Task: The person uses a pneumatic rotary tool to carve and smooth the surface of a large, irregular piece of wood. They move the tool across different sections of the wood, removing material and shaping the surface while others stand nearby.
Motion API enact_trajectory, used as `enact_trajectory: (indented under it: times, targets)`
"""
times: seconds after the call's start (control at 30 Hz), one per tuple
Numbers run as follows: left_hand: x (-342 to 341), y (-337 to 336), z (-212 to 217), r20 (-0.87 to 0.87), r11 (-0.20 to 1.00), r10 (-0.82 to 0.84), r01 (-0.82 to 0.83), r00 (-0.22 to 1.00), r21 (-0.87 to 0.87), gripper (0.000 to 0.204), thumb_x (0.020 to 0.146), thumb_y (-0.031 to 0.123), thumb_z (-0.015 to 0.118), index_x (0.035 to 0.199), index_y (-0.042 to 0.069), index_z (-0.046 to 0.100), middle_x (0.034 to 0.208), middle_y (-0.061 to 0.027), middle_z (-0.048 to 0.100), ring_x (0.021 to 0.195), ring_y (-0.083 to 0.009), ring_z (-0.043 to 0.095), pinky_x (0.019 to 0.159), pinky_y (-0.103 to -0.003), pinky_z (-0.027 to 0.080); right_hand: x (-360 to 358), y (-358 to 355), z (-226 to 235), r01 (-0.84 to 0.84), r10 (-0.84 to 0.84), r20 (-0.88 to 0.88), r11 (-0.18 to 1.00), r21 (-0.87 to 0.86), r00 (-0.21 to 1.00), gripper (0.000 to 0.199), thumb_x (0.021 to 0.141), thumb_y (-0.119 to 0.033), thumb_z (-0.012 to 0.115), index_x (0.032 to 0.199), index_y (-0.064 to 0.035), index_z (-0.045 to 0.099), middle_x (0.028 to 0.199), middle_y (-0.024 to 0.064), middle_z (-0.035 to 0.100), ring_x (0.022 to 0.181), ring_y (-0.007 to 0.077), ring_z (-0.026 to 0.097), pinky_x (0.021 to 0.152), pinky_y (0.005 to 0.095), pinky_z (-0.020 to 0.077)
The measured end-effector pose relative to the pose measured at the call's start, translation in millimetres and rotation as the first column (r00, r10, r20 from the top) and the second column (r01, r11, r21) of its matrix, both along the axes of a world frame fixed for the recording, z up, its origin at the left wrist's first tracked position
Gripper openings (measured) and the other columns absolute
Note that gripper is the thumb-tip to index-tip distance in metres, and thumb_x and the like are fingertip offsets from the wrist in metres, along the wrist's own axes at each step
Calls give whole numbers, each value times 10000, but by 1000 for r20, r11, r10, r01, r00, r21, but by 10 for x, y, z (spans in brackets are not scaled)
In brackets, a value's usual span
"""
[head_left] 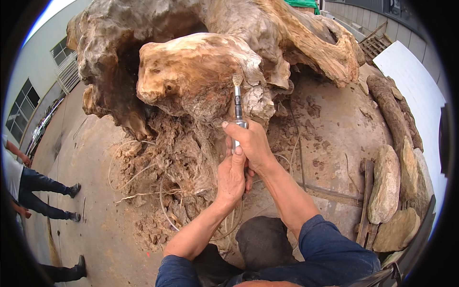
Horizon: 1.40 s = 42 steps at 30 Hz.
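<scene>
Both hands — left hand (231, 178) and right hand (252, 143) — are clenching a slim metal brush-tipped tool (237, 103), its handle hidden, bristling toward twelve o'clock against the gnarled, flaky tan tree stump (191, 71).

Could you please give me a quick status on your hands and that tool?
Left hand and right hand both gripping the rotary tool. Brush tip against the pale root stump. Nothing in the way.

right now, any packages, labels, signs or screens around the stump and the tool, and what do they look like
None in view: no package, label, sign or screen.
Nearest look-alike: a plain white flat panel at the right, with no marking that shows.
Both hands, left hand and right hand, hold a slim metal brush tool against the big pale root stump.
</scene>
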<state>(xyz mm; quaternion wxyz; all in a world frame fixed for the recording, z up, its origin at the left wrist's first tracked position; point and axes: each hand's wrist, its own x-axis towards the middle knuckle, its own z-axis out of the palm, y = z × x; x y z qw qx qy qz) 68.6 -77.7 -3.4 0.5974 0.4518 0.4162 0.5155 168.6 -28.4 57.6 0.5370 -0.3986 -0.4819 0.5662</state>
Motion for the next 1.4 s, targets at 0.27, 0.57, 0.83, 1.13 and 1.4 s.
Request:
enact_trajectory:
  times: [0.27,0.57,0.83,1.13,1.4]
  targets:
    - [36,90,303,30,988,99,-102,995,118,622,1107,587,427,916,15,579,650,-78,564,400,-159,483,358,-298,371,-23,181,254,-80,80,-1,992,100,997,334,906,-330,722,787,-41,608,694,60,626,603,142,573,568,310,470]
    - [-57,171,236,9,993,79,-79,997,84,646,1100,600,434,930,-2,593,656,-84,561,406,-159,473,366,-308,379,-106,334,69,-37,41,-30,993,112,999,325,890,-309,715,744,-40,607,678,61,616,594,146,569,565,313,475]
    - [126,16,-114,-20,998,42,-41,999,50,662,1112,596,389,908,-8,569,739,-82,571,479,-131,519,401,-278,385,73,113,-112,-9,9,9,1000,-4,1000,279,902,-268,723,820,-35,593,675,56,619,588,140,590,555,312,483]
    - [60,109,54,54,994,0,-6,999,113,627,1126,550,399,1039,-39,597,686,-117,627,481,-194,588,429,-307,456,52,166,86,-59,58,10,992,111,998,263,887,-249,728,858,-23,598,658,55,619,564,132,572,553,301,481]
    - [-120,310,200,133,997,34,-43,991,69,608,1097,602,441,985,18,573,641,-94,575,431,-179,512,404,-327,411,-148,445,201,-104,104,5,985,139,995,252,853,-244,717,828,-18,609,693,61,626,583,135,571,553,312,491]
